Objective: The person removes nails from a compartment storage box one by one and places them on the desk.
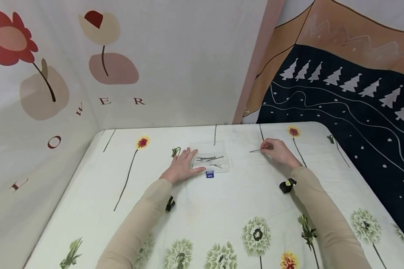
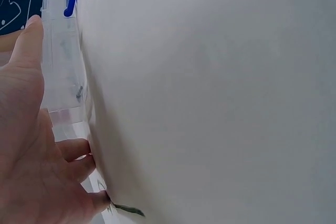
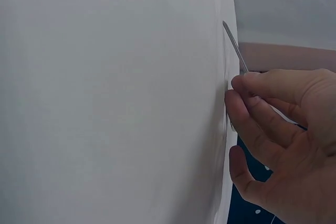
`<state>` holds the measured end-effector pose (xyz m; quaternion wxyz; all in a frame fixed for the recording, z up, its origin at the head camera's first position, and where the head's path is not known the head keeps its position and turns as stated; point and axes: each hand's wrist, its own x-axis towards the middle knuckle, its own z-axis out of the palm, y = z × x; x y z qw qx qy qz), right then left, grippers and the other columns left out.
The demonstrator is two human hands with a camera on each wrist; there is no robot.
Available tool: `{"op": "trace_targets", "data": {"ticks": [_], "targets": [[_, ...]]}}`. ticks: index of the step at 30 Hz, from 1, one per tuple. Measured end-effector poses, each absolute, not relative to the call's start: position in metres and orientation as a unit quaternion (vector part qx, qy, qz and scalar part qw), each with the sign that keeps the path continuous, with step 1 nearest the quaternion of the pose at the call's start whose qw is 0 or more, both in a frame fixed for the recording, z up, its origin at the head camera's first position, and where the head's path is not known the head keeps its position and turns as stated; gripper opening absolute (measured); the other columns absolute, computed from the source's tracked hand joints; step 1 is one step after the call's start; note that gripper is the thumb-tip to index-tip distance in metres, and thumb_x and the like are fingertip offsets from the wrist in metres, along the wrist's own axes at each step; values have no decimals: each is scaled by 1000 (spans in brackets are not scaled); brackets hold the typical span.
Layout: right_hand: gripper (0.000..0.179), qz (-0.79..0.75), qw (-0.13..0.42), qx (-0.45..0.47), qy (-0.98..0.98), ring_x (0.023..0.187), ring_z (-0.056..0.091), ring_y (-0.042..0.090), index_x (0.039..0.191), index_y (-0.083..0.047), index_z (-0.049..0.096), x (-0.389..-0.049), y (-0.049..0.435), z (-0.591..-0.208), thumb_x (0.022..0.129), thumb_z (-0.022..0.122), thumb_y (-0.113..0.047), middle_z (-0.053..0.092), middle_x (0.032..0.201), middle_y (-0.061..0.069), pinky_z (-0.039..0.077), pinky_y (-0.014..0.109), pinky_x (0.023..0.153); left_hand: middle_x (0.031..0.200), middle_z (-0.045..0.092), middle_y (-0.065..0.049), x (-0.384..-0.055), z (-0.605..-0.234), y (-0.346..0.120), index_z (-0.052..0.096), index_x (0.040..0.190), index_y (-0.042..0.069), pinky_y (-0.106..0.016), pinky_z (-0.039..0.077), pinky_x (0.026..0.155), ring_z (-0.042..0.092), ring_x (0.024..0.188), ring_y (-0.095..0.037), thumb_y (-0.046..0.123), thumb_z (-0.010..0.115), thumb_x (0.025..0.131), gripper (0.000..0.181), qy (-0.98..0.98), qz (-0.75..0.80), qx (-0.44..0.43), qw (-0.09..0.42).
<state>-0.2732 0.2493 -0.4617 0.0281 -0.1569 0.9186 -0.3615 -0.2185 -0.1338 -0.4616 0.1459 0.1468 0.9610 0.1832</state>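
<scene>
On the tabletop (image 1: pixel 219 201), nearest to us and well in front of the clear plastic box (image 1: pixel 207 147), we saw printed green-and-white blooms (image 1: pixel 247 234). Two beige sleeves (image 1: pixel 326 209) reached forward, one on either side of the box, with small black devices (image 1: pixel 285 186) at the wrists. At the near side of the box we noted a blue latch (image 1: pixel 210 174). The left hand (image 1: pixel 180 167) lay at the box's left side, its fingers spread and extended, the thumb by the near left corner. Within the box, we observed a few short metal pieces (image 1: pixel 216 166) toward the near side and, behind them, a loose bundle of longer metal pieces (image 1: pixel 210 158). To the right of the box, well apart from it, the right hand (image 1: pixel 278 152) pinched a thin metal nail (image 3: pixel 235 48) between thumb and fingertips, its pointed end directed toward the box; we could not tell whether that tip touched the tabletop. Beyond the box we saw a pale flower-printed hanging (image 1: pixel 188 67) and, farther right, a dark tree-patterned cloth (image 1: pixel 333 97).
</scene>
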Motion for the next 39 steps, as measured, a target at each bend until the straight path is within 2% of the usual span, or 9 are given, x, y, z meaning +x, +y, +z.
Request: {"op": "trace_targets", "data": {"ticks": [11,21,39], "targets": [[9,-366,39,-143,919,93,61,33,99,2,65,-275,250,-460,91,63,-1,67,97,17,47,48,88,158,10,-22,-219,-464,-135,20,155,10,-54,3,115,8,145,-35,67,50,88,93,961,183,151,138],[11,-381,43,-138,913,94,60,30,102,3,65,-268,235,-454,92,63,-1,67,101,17,47,46,87,157,14,-23,-218,-460,-135,23,154,9,-54,8,115,12,145,-34,64,55,88,92,962,181,157,128],[9,-411,40,-180,893,92,62,27,100,1,67,-264,196,-452,92,64,-2,68,98,13,49,42,86,157,14,-22,-215,-458,-135,23,154,9,-53,6,115,11,145,-34,62,56,89,90,962,186,158,124]]}}
